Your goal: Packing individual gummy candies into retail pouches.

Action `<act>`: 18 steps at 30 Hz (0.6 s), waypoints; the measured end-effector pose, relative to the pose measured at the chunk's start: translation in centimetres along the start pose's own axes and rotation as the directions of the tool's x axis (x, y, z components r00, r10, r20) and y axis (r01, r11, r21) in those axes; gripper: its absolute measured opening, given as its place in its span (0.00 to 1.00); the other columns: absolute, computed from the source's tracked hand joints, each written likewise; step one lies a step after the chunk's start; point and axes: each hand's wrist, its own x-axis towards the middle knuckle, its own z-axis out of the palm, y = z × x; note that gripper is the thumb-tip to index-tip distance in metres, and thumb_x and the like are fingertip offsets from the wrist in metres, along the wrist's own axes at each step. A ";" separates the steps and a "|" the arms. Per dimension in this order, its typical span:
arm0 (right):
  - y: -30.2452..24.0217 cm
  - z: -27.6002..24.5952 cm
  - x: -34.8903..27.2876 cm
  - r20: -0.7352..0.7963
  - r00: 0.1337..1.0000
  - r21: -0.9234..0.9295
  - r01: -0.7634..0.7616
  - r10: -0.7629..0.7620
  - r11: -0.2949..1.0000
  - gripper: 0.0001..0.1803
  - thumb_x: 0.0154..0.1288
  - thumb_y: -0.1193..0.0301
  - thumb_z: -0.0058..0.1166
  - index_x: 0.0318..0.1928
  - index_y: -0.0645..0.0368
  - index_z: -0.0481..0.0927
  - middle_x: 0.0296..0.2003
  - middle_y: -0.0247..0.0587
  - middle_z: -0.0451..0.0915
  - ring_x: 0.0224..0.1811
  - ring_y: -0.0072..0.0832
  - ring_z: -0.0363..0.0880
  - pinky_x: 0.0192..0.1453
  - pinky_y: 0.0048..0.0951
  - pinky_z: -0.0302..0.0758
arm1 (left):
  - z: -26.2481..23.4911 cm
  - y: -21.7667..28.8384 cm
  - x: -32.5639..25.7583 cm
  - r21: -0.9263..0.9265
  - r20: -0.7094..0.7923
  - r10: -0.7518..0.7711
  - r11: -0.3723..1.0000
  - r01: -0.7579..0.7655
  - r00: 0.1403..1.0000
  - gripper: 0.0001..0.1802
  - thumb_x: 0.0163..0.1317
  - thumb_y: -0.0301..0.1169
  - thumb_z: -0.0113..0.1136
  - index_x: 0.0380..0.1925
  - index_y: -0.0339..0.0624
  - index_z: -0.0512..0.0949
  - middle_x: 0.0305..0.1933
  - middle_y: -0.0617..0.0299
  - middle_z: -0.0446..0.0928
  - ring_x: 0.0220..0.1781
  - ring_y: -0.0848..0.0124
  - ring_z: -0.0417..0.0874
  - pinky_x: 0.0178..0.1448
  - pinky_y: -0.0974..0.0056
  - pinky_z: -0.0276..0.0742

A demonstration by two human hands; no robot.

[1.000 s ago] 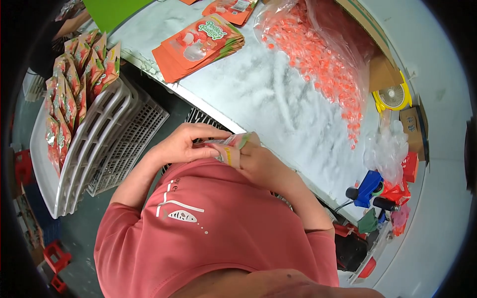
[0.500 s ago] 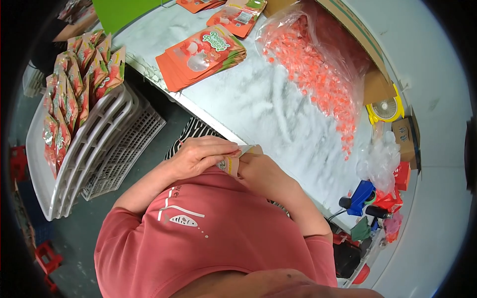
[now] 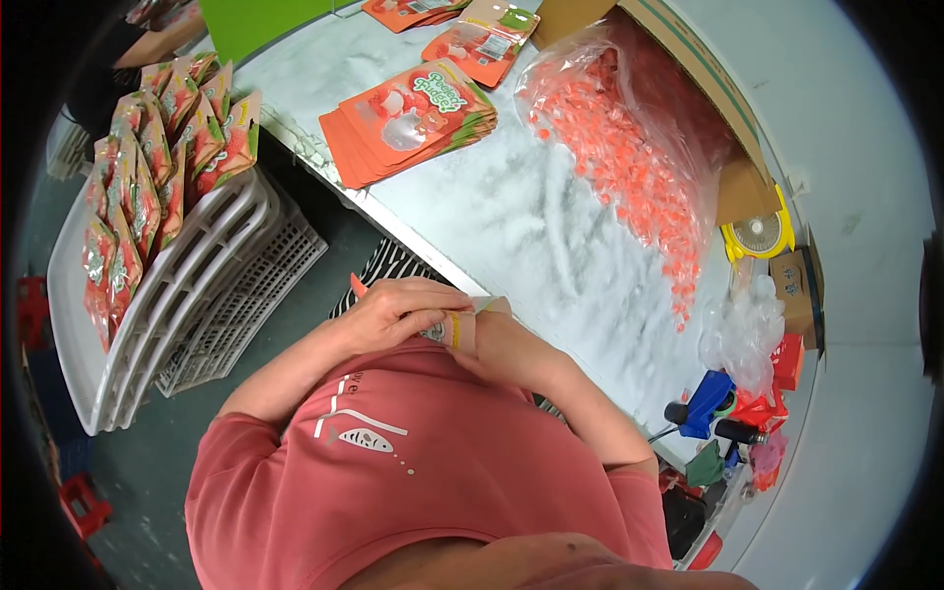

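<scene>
Close against my chest, at the table's near edge, I hold an orange and cream printed pouch (image 3: 458, 331), mostly covered by my hands. My left hand (image 3: 395, 313) is closed on its left part, thumb on the face turned to me. Closed about the right side is my right hand (image 3: 506, 344); several of its fingertips are hidden. An orange corner of the pouch sticks out beyond my left hand. Ahead on the table lies a fanned stack of flat printed pouches (image 3: 408, 123). Small red-orange wrapped pieces (image 3: 629, 167) spill from a clear plastic bag in a carton.
Stacked grey plastic trays (image 3: 221, 256) stand at the left, filled pouches (image 3: 147, 177) standing in the top one. Along the right wall are a yellow fan (image 3: 759, 234), a small box (image 3: 796, 285), crumpled clear plastic (image 3: 742, 329) and a blue tool (image 3: 706, 405). Another person's arm (image 3: 162, 44) shows far left.
The pouch has shifted slightly in my hands, and its orange corner now shows past my left hand. My right hand has moved a little lower. The view has shifted slightly.
</scene>
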 end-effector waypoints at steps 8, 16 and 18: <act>-1.1 -2.7 -1.3 -0.261 0.958 0.040 0.135 -0.120 0.990 0.19 0.68 0.65 0.56 0.52 0.67 0.76 0.51 0.52 0.77 0.50 0.50 0.78 0.55 0.43 0.76 | -0.8 0.4 -0.2 -0.129 -0.026 -0.098 0.987 0.094 0.995 0.18 0.69 0.24 0.50 0.56 0.35 0.79 0.61 0.50 0.78 0.61 0.57 0.80 0.66 0.56 0.74; -1.3 -2.8 -1.7 -0.385 0.890 0.012 0.269 -0.244 0.963 0.17 0.69 0.67 0.54 0.52 0.66 0.75 0.52 0.51 0.76 0.51 0.50 0.77 0.55 0.42 0.76 | -2.1 0.0 -0.9 -0.173 0.006 -0.242 0.955 0.239 0.970 0.18 0.70 0.25 0.51 0.58 0.38 0.78 0.60 0.52 0.79 0.61 0.58 0.80 0.65 0.58 0.75; -1.4 -3.2 -1.8 -0.434 0.867 0.073 0.302 -0.243 0.950 0.17 0.69 0.67 0.54 0.52 0.65 0.75 0.53 0.51 0.76 0.52 0.50 0.77 0.55 0.42 0.76 | -2.1 -0.2 -1.0 -0.214 0.001 -0.281 0.937 0.275 0.960 0.19 0.70 0.25 0.52 0.59 0.40 0.77 0.58 0.53 0.80 0.60 0.58 0.81 0.63 0.59 0.76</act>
